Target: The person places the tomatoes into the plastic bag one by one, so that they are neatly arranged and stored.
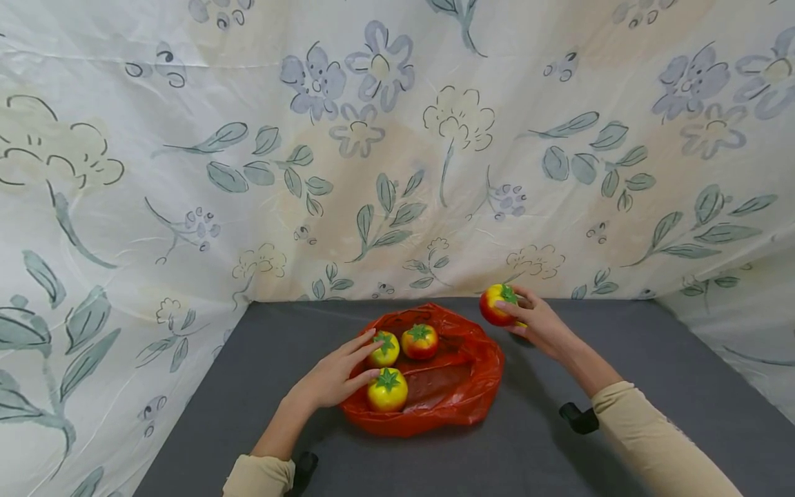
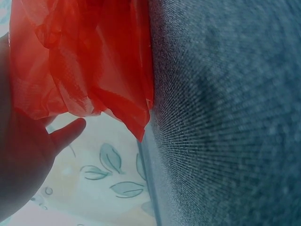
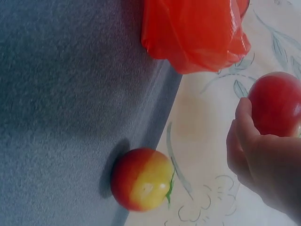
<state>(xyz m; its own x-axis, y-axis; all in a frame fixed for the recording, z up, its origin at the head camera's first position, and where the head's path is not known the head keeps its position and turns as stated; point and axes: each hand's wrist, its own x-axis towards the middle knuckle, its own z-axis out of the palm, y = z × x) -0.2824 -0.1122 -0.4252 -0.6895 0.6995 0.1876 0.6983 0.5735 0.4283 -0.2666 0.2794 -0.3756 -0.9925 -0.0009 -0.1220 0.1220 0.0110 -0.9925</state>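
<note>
A red plastic bag (image 1: 484,386) lies on the grey table with its mouth spread wide. Inside it sit a yellow tomato (image 1: 388,391) at the front, a second yellow one behind it, and a red-yellow tomato (image 1: 419,342), all with green star-shaped tops. My left hand (image 1: 332,376) reaches over the bag's left rim, its fingers extended across the rear yellow tomato and the thumb beside the front one. To the right of the bag, my right hand (image 1: 540,324) grips another red-yellow tomato (image 1: 493,304), raised above the table.
One more red-yellow tomato (image 3: 141,180) stands on the table below my right hand, mostly hidden in the head view. The grey tabletop (image 1: 658,366) runs back to a flower-patterned cloth (image 1: 397,207), which also hangs along both sides.
</note>
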